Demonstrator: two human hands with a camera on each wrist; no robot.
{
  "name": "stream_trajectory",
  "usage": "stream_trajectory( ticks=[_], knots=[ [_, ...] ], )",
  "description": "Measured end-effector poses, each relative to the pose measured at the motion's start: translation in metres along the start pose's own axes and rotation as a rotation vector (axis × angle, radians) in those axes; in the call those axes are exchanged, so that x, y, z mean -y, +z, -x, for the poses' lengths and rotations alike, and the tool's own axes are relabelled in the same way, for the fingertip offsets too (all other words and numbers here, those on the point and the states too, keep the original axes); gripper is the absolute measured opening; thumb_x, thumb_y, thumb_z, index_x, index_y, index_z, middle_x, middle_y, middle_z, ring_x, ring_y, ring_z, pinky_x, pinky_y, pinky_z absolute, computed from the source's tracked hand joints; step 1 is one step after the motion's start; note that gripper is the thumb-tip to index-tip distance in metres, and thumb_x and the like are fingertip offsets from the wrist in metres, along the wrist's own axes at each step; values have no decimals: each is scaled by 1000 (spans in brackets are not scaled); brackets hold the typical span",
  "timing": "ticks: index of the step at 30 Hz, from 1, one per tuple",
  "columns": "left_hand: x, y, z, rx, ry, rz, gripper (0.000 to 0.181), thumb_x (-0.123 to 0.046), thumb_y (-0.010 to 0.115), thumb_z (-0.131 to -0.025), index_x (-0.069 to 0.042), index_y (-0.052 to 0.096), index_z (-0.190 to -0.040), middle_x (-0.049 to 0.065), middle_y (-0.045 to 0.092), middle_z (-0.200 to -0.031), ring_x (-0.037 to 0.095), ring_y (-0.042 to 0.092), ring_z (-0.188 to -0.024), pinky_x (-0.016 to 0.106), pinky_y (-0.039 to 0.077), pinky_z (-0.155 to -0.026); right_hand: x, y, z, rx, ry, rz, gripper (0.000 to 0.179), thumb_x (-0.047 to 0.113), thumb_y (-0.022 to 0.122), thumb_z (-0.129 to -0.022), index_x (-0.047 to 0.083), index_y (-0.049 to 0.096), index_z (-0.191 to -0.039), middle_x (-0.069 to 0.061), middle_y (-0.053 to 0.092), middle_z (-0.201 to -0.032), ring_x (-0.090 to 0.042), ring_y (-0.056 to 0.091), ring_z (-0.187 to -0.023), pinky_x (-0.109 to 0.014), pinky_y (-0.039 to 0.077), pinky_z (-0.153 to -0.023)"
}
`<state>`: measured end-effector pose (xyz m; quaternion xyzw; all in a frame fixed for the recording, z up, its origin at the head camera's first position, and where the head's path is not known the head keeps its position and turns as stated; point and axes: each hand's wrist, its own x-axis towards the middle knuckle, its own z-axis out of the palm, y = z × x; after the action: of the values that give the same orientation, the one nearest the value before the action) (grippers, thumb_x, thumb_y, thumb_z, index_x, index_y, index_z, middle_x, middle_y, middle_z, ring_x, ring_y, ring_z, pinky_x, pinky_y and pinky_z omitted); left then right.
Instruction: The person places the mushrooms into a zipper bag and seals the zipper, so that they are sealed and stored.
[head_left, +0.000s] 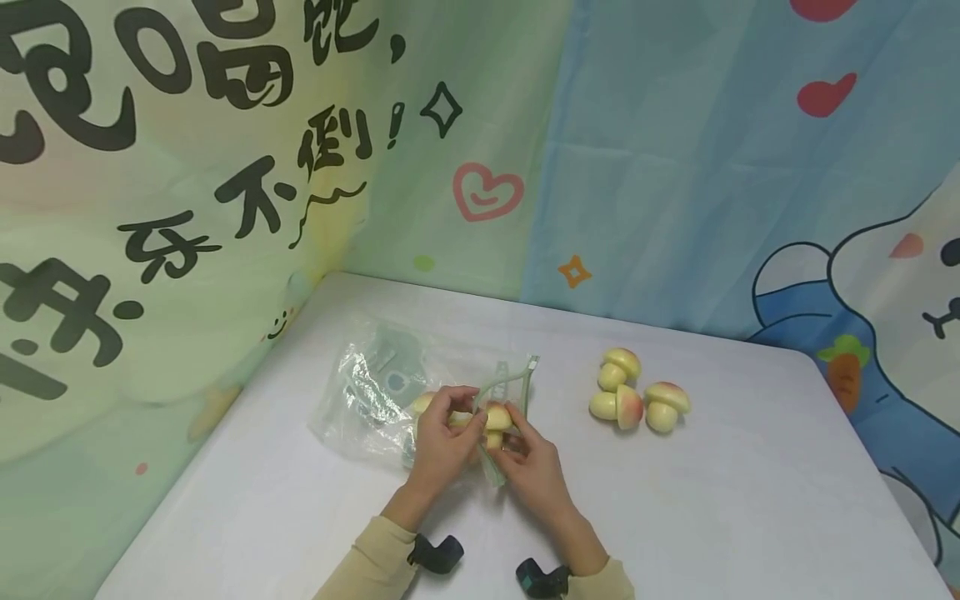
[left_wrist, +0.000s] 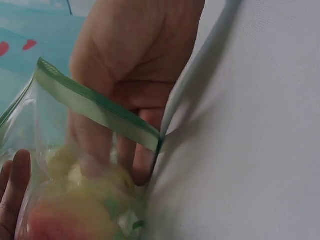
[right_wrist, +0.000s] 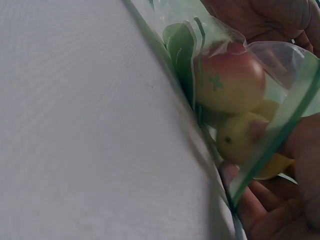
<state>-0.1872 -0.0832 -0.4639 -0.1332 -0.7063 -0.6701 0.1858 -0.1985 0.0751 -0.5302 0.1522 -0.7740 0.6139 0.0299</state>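
On the near side of the clear plastic zip bag with green sealing strips (head_left: pixel 363 408), two beige sleeves (head_left: pixel 369 560) and two black wrist cameras (head_left: pixel 441 555) reach over the white tabletop (head_left: pixel 720 500). At the bag's mouth, the left hand (head_left: pixel 442 437) pinches the edge with curled fingers, and the right hand (head_left: pixel 542 475) has its fingers grasping a yellow toy mushroom with a reddish-tinged cap (head_left: pixel 497 417), which sits in that mouth. Inside the bag, another yellow shape (head_left: pixel 423 403) shows beside the left hand, partly hidden. Right of the bag, well apart from it, three similar mushrooms (head_left: pixel 630 407) lie clustered. The tabletop runs on past the bag to its far edge. Behind the bag hangs blue-and-green printed fabric (head_left: pixel 645 208) with hearts; left of it, pale yellow-green fabric (head_left: pixel 75 208) bears large dark lettering, and far right of it is a printed white cartoon animal (head_left: pixel 892 267) with an orange carrot (head_left: pixel 845 379)
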Motion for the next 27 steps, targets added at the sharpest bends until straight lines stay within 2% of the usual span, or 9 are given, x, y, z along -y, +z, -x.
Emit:
stream_trajectory(
  ticks=[4, 6, 9, 14, 18, 25, 27],
  knots=[
    [0, -1, 0, -30, 35, -14, 27, 13, 66, -82, 13, 59, -108, 28, 57, -93, 32, 60, -85, 13, 43, -43, -1, 1, 1, 58, 48, 3, 70, -11, 66, -85, -1, 38, -147, -21, 43, -148, -37, 61, -113, -25, 55, -86],
    [1, -2, -1, -37, 44, -20, 27, 14, 66, -82, 13, 59, -108, 28, 57, -93, 30, 60, -85, 13, 41, -42, 0, 2, 1, 62, 58, 5, 69, -10, 66, -85, 0, 37, -148, -19, 42, -149, -36, 61, -114, -24, 55, -86],
    [3, -2, -1, -29, 43, 3, 27, 14, 65, -83, 13, 58, -109, 28, 56, -94, 28, 59, -86, 17, 49, -45, 12, 1, 1, 33, 37, 34, 66, -9, 66, -86, -3, 39, -146, -22, 44, -146, -38, 62, -111, -25, 56, -85],
    [4, -3, -2, -23, 37, 52, 27, 14, 63, -83, 13, 58, -110, 29, 54, -95, 30, 60, -87, 28, 57, -51, 38, -2, 3, -94, -14, 93, 53, -11, 65, -85, -8, 49, -135, -29, 53, -134, -44, 64, -102, -28, 59, -77],
    [5, -3, -2, -31, 50, 60, 27, 15, 63, -83, 13, 58, -110, 28, 54, -94, 30, 60, -86, 25, 56, -49, 34, -7, 2, -193, -49, 102, 44, -11, 65, -84, -7, 57, -127, -27, 58, -127, -42, 66, -97, -27, 59, -73],
    [5, -4, -2, -48, 81, 15, 26, 14, 63, -83, 15, 57, -108, 27, 56, -93, 30, 60, -85, 16, 47, -43, 30, -28, -3, -405, 11, 96, 33, -9, 62, -87, -7, 62, -120, -21, 64, -115, -27, 68, -89, -17, 56, -70],
    [5, -5, -2, -47, 79, 15, 26, 14, 63, -83, 15, 57, -108, 28, 55, -93, 30, 60, -85, 16, 48, -44, 27, -37, -5, -482, -6, 86, 31, -10, 62, -86, -9, 63, -117, -21, 65, -113, -23, 67, -85, -16, 56, -67]
  ],
)
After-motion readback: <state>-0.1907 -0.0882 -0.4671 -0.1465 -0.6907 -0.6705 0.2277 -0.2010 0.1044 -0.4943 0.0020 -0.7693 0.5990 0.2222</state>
